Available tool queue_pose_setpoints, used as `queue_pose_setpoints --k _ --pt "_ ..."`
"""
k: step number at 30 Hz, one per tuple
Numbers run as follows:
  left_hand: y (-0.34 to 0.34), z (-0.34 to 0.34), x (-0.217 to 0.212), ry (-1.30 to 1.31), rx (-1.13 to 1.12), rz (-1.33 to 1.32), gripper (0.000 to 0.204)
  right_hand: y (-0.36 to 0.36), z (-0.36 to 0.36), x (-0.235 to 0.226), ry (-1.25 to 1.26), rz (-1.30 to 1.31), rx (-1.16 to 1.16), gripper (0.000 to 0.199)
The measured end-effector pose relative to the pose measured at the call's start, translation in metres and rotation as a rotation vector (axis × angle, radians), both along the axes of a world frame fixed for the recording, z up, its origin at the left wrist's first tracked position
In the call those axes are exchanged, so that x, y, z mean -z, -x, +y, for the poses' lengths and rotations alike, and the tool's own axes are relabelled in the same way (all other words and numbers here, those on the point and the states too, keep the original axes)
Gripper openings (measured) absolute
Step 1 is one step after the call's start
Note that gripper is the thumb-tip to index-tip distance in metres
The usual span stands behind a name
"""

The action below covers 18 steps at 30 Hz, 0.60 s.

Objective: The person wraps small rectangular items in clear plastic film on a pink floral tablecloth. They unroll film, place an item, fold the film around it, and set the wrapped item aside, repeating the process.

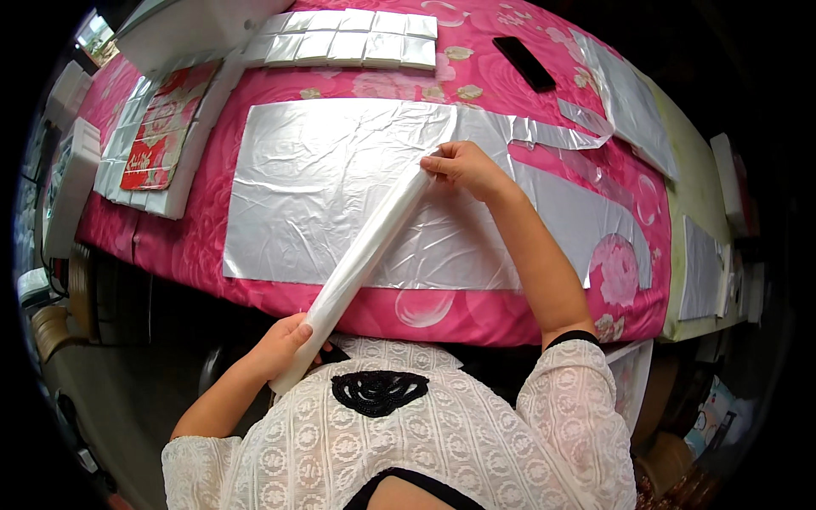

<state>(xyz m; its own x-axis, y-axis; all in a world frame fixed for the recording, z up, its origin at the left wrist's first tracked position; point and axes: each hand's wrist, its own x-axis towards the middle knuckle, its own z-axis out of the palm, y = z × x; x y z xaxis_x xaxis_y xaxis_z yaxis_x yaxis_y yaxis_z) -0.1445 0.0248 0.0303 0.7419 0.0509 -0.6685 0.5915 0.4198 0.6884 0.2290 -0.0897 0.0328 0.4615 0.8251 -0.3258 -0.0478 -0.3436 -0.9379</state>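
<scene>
A long, narrow folded strip of thin white plastic (364, 257) slants from near my body up over the table. My left hand (289, 347) is closed around its lower end, close to my blouse. With thumb and fingers, my right hand (459, 168) pinches its upper end. Beneath it lies a wide, thin silvery plastic sheet (297, 191), creased and spread flat. Strap-like plastic strips (557, 134) curl out at the sheet's right side. Whether the folded strip joins the sheet at its upper end, I cannot tell.
A pink flowered cloth (191, 251) covers the table. Folded silvery packets (340, 47) stand in rows at the back, beside a white box (187, 34). A red card (170, 127) tops more packets at left. A black phone (524, 64) and a plastic stack (625, 102) lie far right.
</scene>
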Motion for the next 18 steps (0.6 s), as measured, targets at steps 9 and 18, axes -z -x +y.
queue_pose_setpoints --k 9,18 --pt "0.059 0.035 0.011 0.169 0.171 0.124 0.052 -0.137 -0.089 0.036 -0.011 -0.469 0.43 0.022" --pt "-0.034 0.073 -0.038 -0.383 0.651 -0.072 0.047 -0.109 -0.064 0.024 -0.1 -0.351 0.324 0.022"
